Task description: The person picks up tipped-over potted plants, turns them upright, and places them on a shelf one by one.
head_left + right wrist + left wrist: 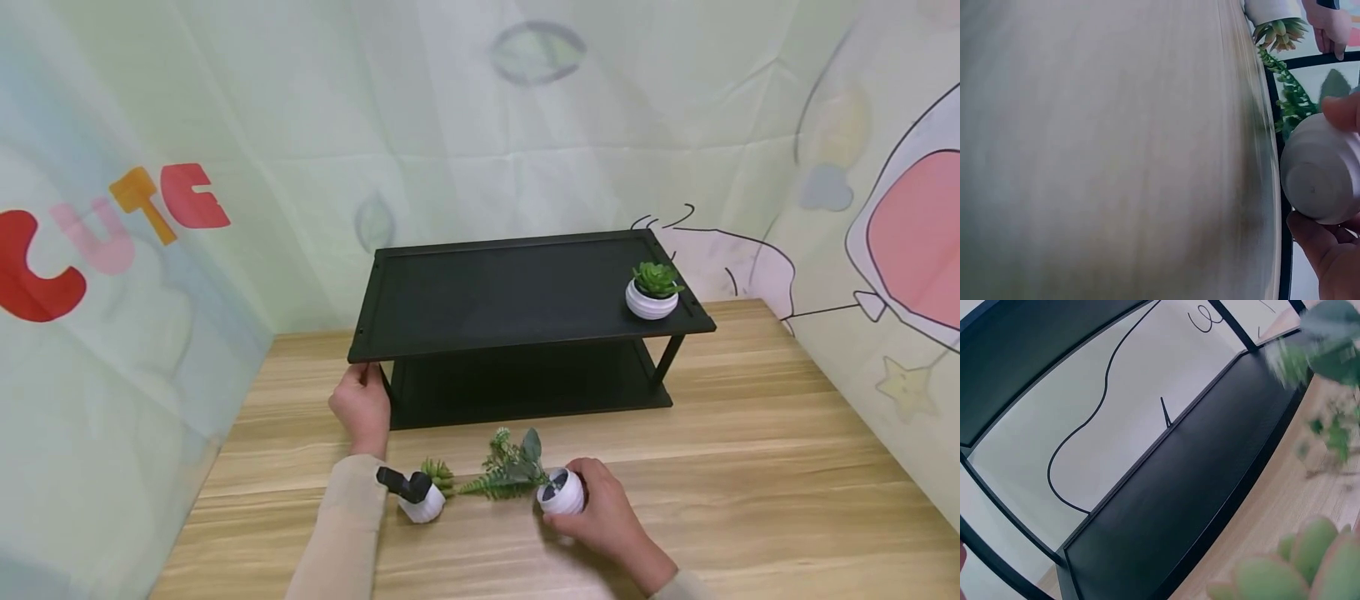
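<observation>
In the head view, a black two-tier shelf [487,292] stands at the far side of a wood-grain table [750,467], before a printed backdrop [435,125] with the letters "CUTE" at left. The left hand [362,408] grips the shelf's left post [386,382], just under the near left corner of the top board. The right hand [602,510], nearer and to the right, clamps a white ribbed pot [562,493] between thumb and fingers; the pot is tilted, and its leafy artificial plant [513,468] points left. Beside the left sleeve [341,525], a small potted succulent [426,493] is partly hidden. Another succulent in a white bowl [652,292] sits on the top board's right end.

In the left wrist view, the shelf's lower board runs across the middle, with a fingertip at the left edge by a post. Blurred succulent leaves and plant sprigs fill the right side.

In the right wrist view, the ribbed pot's base faces the camera, thumb and fingers on opposite sides; the small succulent shows beyond.
</observation>
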A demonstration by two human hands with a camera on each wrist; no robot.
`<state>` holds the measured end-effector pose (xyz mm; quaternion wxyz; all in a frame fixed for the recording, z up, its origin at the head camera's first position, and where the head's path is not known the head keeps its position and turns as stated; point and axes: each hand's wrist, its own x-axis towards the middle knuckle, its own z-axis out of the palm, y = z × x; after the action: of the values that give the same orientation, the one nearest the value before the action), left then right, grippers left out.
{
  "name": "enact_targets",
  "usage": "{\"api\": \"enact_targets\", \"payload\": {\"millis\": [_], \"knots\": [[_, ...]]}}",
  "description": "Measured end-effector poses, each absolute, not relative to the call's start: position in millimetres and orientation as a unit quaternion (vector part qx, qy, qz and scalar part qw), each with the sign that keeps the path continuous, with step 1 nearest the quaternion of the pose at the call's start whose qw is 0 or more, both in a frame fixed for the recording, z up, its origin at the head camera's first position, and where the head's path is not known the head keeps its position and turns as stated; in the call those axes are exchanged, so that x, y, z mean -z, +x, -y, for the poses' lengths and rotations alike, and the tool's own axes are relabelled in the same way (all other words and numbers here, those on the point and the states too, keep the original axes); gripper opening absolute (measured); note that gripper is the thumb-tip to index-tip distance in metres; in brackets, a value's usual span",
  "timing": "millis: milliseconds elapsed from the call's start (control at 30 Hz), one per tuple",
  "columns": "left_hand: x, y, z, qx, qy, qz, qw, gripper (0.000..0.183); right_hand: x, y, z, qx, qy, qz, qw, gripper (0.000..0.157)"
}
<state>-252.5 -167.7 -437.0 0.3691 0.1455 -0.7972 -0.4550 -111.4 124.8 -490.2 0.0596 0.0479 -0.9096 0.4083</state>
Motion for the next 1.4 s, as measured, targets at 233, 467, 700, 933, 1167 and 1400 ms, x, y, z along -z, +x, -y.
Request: {"api": "enact_targets", "payload": {"millis": [233,467,700,933,1167,1400], "knots": [[437.2,-252.2,167.2,0.457,0.150,0.798,0.364,0.016,490.2,-110.9,-124.9,-0.425,0.049,0.902,0.061,0.057],[438.9,-253.0,168.4,0.456,0.152,0.798,0.363,0.017,491.4,-110.1,-125.6,-0.459,0.049,0.884,0.078,0.057],[440.1,-252.3,168.6,0.460,0.155,0.796,0.361,0.017,492.6,-110.1,-125.7,-0.481,0.043,0.872,0.085,0.056],[439.4,-252.4,168.0,0.466,0.154,0.793,0.361,0.016,498.4,-111.4,-126.6,-0.504,0.055,0.858,0.086,0.057],[438.4,-252.3,167.1,0.471,0.154,0.790,0.362,0.015,507.2,-112.7,-128.3,-0.526,0.054,0.846,0.070,0.058],[439.3,-253.8,167.3,0.453,0.149,0.797,0.372,0.016,511.8,-113.4,-130.5,-0.538,0.057,0.838,0.064,0.058]]}}
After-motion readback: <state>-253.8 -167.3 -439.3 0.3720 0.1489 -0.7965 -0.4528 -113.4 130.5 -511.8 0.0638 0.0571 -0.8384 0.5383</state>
